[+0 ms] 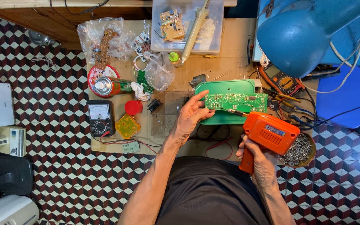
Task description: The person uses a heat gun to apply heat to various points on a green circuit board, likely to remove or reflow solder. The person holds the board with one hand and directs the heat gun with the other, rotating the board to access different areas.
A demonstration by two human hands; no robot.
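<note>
Over the green tray (230, 88), the left hand (190, 118) grips the left end of a long green circuit board (236, 101), thumb up on the far edge and fingers underneath. The right hand (258, 160) is closed round the handle of an orange soldering gun (267, 135), whose tip touches the board's near edge. As I judge it, with only 1 end held, the board could tilt or slip under the tip's push, smearing a joint or bringing the hot tip close to the left fingers. Both forearms reach forward from the lap, the right wrist bent up; a bowl of screws (303, 151) sits just beside the gun.
</note>
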